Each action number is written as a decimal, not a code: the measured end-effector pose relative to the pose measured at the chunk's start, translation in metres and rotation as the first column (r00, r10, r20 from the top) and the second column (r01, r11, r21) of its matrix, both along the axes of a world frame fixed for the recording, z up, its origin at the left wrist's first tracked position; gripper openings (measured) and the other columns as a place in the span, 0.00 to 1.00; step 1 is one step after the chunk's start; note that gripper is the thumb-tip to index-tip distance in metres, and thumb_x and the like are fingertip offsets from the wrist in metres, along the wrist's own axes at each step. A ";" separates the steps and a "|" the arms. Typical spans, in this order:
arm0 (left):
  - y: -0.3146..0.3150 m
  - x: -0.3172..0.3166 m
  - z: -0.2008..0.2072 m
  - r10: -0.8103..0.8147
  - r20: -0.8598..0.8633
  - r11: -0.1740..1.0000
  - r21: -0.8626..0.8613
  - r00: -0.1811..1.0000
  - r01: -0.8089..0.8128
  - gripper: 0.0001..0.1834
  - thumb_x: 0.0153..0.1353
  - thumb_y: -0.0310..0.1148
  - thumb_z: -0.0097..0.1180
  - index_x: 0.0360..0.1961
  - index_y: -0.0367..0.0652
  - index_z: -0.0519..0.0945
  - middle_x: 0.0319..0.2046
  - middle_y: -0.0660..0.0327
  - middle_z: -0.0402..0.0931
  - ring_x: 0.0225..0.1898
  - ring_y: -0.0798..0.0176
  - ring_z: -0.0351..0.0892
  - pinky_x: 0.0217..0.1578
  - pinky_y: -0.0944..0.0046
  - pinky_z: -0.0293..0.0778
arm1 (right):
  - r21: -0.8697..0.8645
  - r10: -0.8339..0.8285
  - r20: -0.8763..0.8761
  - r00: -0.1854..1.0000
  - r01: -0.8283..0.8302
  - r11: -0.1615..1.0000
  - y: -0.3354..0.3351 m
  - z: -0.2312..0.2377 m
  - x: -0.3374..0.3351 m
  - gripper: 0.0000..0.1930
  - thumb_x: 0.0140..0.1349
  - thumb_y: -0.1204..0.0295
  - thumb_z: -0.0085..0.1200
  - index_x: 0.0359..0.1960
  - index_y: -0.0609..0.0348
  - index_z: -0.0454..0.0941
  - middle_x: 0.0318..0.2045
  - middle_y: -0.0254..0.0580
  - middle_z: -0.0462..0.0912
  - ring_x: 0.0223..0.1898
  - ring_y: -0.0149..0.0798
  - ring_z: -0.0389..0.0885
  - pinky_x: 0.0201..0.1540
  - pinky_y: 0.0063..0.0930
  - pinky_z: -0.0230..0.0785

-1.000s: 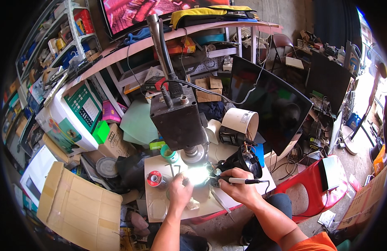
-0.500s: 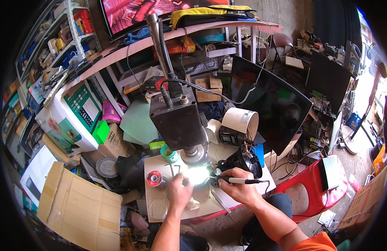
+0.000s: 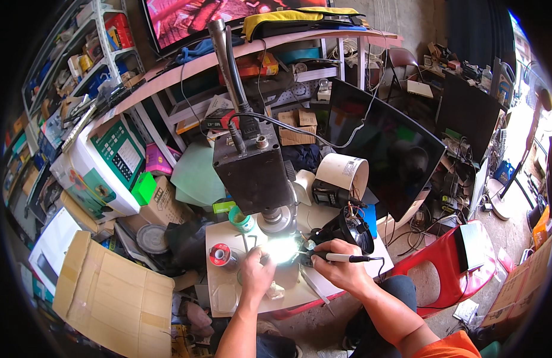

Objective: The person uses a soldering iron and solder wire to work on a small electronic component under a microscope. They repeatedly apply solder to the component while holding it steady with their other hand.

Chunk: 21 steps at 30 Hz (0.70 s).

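My right hand [image 3: 340, 265] is closed around a soldering iron [image 3: 347, 258] with a pale, dark-ended handle and a black cord. Its tip points left into a glaring white light [image 3: 282, 250], which washes out the work spot. At the left edge of that glare, my left hand [image 3: 257, 273] is closed in a pinch; I cannot make out what is in it. A black box-shaped microscope head [image 3: 250, 173] hangs above the light. Left of my left hand stands a red-topped solder spool [image 3: 221, 255]. Behind it is a green tub [image 3: 241, 219].
The small white table [image 3: 216, 286] also carries a black round device [image 3: 350, 230] behind my right hand. A dark flat screen [image 3: 386, 149] leans behind it. At the right stands a red plastic chair [image 3: 419, 262]; at the lower left lies an open cardboard box [image 3: 115, 298].
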<state>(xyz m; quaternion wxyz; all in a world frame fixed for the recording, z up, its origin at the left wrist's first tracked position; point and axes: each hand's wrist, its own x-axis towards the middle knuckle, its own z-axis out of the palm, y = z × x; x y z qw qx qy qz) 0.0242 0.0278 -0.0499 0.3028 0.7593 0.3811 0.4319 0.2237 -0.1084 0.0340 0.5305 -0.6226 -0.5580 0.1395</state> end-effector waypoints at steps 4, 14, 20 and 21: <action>-0.001 0.001 0.002 0.009 0.009 1.000 -0.014 1.000 -0.009 0.06 0.61 0.25 0.61 0.36 0.34 0.82 0.32 0.54 0.84 0.35 0.61 0.84 0.41 0.62 0.78 | 0.002 0.003 -0.004 1.000 -0.003 1.000 0.000 0.000 0.000 0.11 0.55 0.73 0.66 0.37 0.67 0.84 0.31 0.53 0.85 0.31 0.50 0.86 0.36 0.37 0.79; -0.004 0.004 0.007 0.011 0.050 0.999 -0.032 0.999 -0.010 0.06 0.57 0.26 0.61 0.32 0.34 0.79 0.30 0.49 0.81 0.34 0.49 0.83 0.39 0.57 0.76 | 0.004 0.003 -0.001 1.000 -0.003 1.000 0.000 -0.001 0.000 0.11 0.55 0.73 0.66 0.37 0.68 0.84 0.31 0.53 0.84 0.30 0.49 0.86 0.35 0.36 0.79; -0.003 0.003 0.007 0.001 0.057 1.000 -0.029 0.998 0.001 0.06 0.57 0.26 0.61 0.32 0.34 0.79 0.30 0.49 0.81 0.34 0.49 0.82 0.39 0.57 0.76 | 0.002 0.006 -0.004 1.000 -0.006 1.000 0.000 -0.001 0.000 0.11 0.55 0.73 0.66 0.37 0.68 0.84 0.31 0.53 0.85 0.30 0.50 0.86 0.35 0.36 0.79; -0.003 0.003 0.007 -0.003 0.060 1.000 -0.026 0.998 0.005 0.06 0.57 0.26 0.61 0.32 0.34 0.79 0.30 0.49 0.81 0.34 0.49 0.82 0.39 0.57 0.76 | 0.000 0.007 -0.006 1.000 -0.007 1.000 0.000 -0.001 0.000 0.11 0.55 0.73 0.67 0.37 0.68 0.84 0.31 0.54 0.85 0.30 0.50 0.86 0.35 0.36 0.79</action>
